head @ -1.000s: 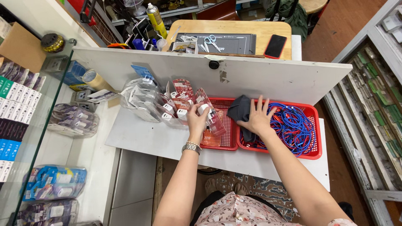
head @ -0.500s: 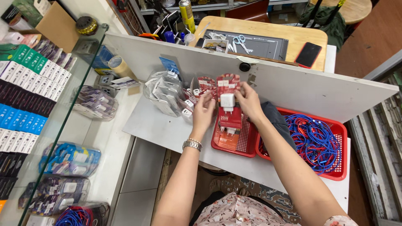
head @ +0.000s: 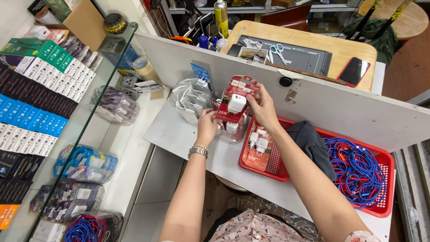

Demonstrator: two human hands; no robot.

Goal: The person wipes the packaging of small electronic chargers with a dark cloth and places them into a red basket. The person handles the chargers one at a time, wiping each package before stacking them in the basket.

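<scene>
Hands were both engaged on one item. Right hand (head: 263, 107) grasped the upper right edge of a red carded charger pack (head: 236, 99), fingers curled over its top. Left hand (head: 207, 127), with a metal watch (head: 198, 151) at the wrist, pinched the lower left corner of the same pack. The pack was held upright above the white counter (head: 179, 134), a white plug visible in its clear blister, face toward the camera.

Directly beneath the pack sat a clear bag of similar red packs (head: 233, 130); whether the held pack touched it could not be determined. Just left of it lay a second clear bag of white chargers (head: 190, 97). To the right stood a red mesh basket (head: 268, 168) holding another red charger card (head: 259, 150), with a dark grey cloth (head: 313, 143) draped across the divide to an adjoining red basket (head: 380, 208) filled with blue cables (head: 354, 172).

A white partition board (head: 340, 107) ran behind the counter. Beyond it stood a wooden table (head: 313, 45) carrying scissors (head: 276, 50) and a dark phone (head: 354, 71). At far left, a glass display case (head: 80, 112) held rows of boxed goods and bagged accessories.
</scene>
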